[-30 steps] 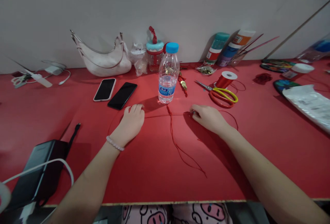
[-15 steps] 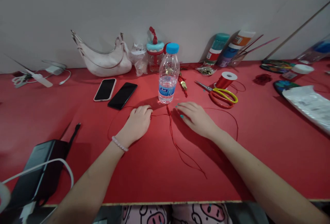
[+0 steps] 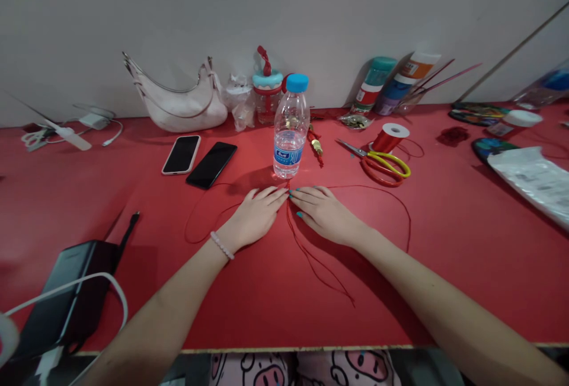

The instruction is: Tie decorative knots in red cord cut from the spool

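A thin red cord (image 3: 306, 249) lies on the red table, knotted just in front of a water bottle (image 3: 290, 137) with a blue cap. Its two long tails run toward the table's front edge, and strands loop out to both sides. My left hand (image 3: 259, 215), with a pale bead bracelet at the wrist, rests with stretched fingers whose tips reach the knot. From the other side, my right hand (image 3: 328, 214), with green nails, lies open, its fingertips touching the knot and its thumb apart. The left thumb and most of the knot are hidden.
Scissors (image 3: 377, 163) and a spool of red cord (image 3: 390, 138) are to the right. Two phones, one black (image 3: 212, 165), lie left of the bottle. A white handbag (image 3: 186, 104) stands by the wall. A black power bank (image 3: 73, 291) is at the near left.
My left hand has moved right to the knot, its fingers straightening. My right hand has shifted slightly left and nearer, so the fingertips of both hands now meet over the cord.
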Motion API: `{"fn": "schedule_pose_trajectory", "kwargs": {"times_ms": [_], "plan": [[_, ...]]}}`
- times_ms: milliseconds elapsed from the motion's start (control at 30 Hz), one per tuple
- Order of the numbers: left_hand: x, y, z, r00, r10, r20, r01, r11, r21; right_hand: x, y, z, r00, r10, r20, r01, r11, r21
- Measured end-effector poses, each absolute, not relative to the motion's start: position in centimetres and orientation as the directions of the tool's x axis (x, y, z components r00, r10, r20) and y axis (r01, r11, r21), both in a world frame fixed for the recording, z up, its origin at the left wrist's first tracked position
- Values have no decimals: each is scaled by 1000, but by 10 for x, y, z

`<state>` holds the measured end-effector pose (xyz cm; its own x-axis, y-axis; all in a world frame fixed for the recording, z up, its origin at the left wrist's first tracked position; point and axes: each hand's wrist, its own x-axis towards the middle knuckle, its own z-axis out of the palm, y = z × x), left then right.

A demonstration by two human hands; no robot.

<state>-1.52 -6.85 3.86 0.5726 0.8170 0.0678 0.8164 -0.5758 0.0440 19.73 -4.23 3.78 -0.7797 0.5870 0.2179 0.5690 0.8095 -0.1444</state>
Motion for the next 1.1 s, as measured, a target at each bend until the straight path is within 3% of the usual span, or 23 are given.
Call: {"fn": "schedule_pose_trajectory", "kwargs": {"times_ms": [500, 867, 1000, 1100], "plan": [[-16, -66, 36, 533, 839, 111, 821, -544, 174, 202, -39, 38, -750, 616, 242, 587, 788, -187], [-11, -71, 41, 564, 817, 121, 820, -571, 31, 199, -37, 37, -753, 618, 226, 607, 785, -121], [-11, -70, 42, 568, 813, 126, 816, -577, 38, 199, -35, 33, -758, 610, 230, 596, 792, -136], [-12, -67, 41, 535, 829, 161, 828, -552, 94, 198, -32, 29, -690, 688, 222, 661, 725, -191]]}}
